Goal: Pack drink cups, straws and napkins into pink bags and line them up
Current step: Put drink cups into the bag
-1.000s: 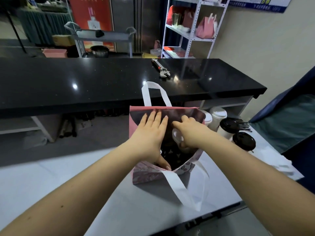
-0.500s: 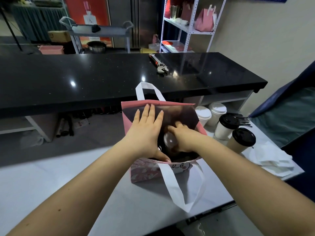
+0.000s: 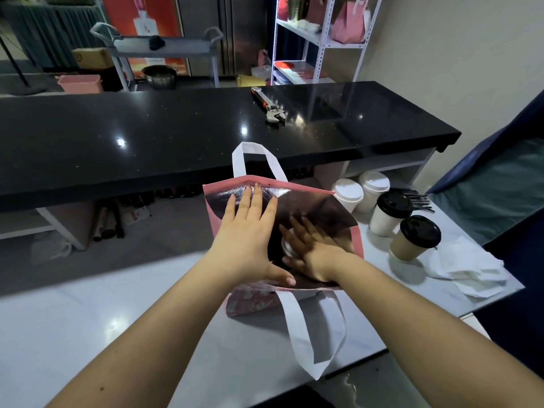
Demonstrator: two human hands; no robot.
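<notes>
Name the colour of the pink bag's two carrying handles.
White; the handles show best in the head view.

White table (image 3: 88, 334) bears a pink bag (image 3: 253, 301), four lidded cups (image 3: 418, 238) beside it, black straws (image 3: 418, 198), and piled napkins (image 3: 468, 269).

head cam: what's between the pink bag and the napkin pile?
In the head view, a brown cup with a black lid stands there; a white black-lidded cup sits just behind it.
</notes>
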